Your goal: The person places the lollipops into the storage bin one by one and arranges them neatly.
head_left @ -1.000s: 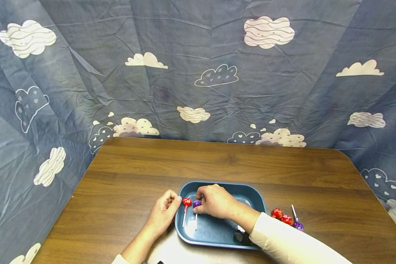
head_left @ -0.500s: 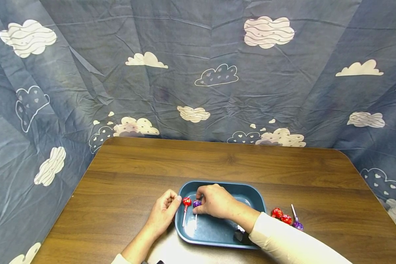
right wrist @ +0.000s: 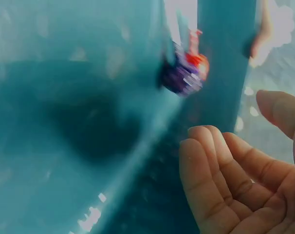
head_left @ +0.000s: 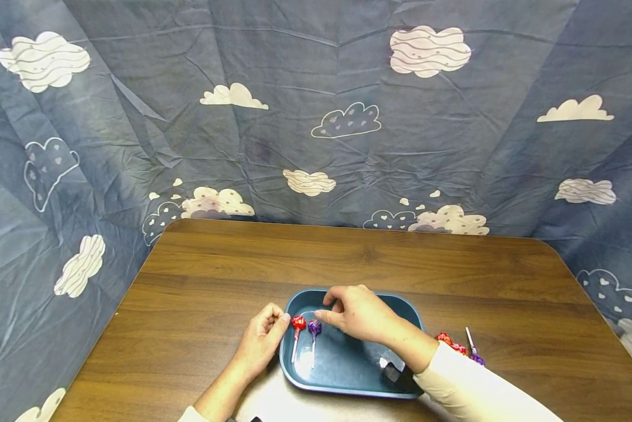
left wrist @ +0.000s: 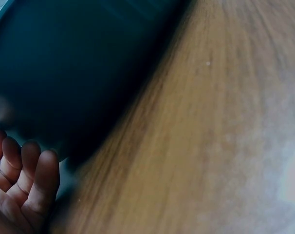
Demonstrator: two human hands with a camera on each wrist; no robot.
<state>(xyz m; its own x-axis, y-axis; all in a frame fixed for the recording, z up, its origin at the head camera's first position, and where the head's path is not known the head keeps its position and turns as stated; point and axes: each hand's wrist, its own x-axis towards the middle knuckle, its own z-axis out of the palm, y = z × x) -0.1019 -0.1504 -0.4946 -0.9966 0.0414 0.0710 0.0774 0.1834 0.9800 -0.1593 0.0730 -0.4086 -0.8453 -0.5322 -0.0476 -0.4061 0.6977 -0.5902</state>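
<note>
In the head view, a blue tray (head_left: 347, 385) holds two lollipops side by side at its left end. One has a red wrapper, the red lollipop (head_left: 298, 323); the other is the purple lollipop (head_left: 314, 327), both with white sticks toward the near side. My left hand (head_left: 263, 335) grips the tray's left rim, thumb at the edge and fingers curled; its fingertips (left wrist: 47, 163) show against the tray wall in the left wrist view. Over the tray, just right of the purple lollipop, my right hand (head_left: 362, 313) holds nothing, its thumb and fingers spread apart, as the right wrist view confirms.
Right of the tray on the brown wooden table (head_left: 231, 252) lie more lollipops: red ones (head_left: 444, 338) partly behind the right sleeve (head_left: 468, 381), and a purple one (head_left: 477, 358). A cloud-print curtain (head_left: 294, 146) hangs behind the table.
My right hand has let go of the purple lollipop and moved up and to the right. That lollipop stays beside the red one; my left hand has not moved.
</note>
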